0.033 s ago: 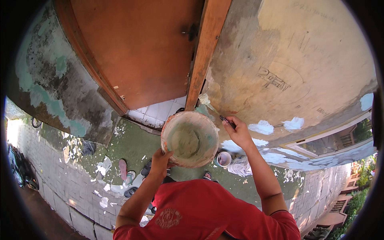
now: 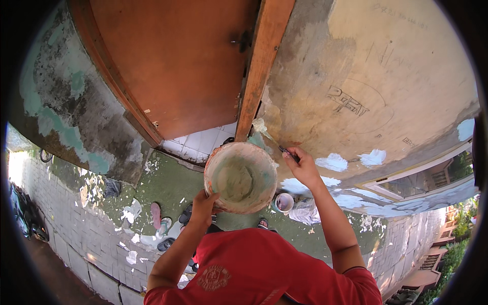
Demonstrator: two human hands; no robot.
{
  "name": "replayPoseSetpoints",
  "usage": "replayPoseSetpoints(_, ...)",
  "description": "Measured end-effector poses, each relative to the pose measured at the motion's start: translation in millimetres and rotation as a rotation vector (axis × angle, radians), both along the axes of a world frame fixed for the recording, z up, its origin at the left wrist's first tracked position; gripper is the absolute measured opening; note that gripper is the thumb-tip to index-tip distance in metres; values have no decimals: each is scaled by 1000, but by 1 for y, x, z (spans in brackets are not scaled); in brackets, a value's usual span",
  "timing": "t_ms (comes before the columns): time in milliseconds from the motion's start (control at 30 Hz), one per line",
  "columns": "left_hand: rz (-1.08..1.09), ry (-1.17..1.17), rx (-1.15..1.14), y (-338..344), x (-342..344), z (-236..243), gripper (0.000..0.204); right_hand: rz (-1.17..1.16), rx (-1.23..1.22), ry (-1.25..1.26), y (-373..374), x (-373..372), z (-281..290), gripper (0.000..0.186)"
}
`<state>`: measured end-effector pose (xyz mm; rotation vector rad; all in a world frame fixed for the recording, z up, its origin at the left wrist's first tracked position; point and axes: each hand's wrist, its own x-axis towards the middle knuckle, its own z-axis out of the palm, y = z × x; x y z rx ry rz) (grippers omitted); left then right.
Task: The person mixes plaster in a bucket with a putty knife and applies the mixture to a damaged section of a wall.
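My left hand [image 2: 204, 205] is closed on the near left rim of a round, plaster-smeared bucket [image 2: 269, 190], tilted so that its inside shows. Grey-green paste [image 2: 234, 182] lies in the bottom. In my right hand [image 2: 303, 166] is a putty knife [image 2: 274, 144] with a dark handle, its thin blade pointing up and left to the wall [image 2: 325, 112] beside the door frame. At the blade's far end shows a pale patch [image 2: 259, 125]; whether it is putty on the blade or bare wall, I cannot tell.
An orange-brown door [image 2: 173, 61] and its wooden frame [image 2: 264, 66] stand ahead. Sandals [image 2: 165, 224] and paint flakes [image 2: 132, 211] lie on the green floor [image 2: 168, 185]. By the right wall are a small paint pail [image 2: 283, 202] and a pale crumpled sack [image 2: 306, 211].
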<state>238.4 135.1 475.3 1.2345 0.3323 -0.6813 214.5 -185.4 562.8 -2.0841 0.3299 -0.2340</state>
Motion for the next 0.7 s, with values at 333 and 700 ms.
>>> replayPoseSetpoints(333,62,17,11,14,-10,-14,33,14,230,153,-28,36,12,24)
replayPoseSetpoints(700,118,34,-8,19,-14,-17,27,-101,278,208,-35,54,34,26)
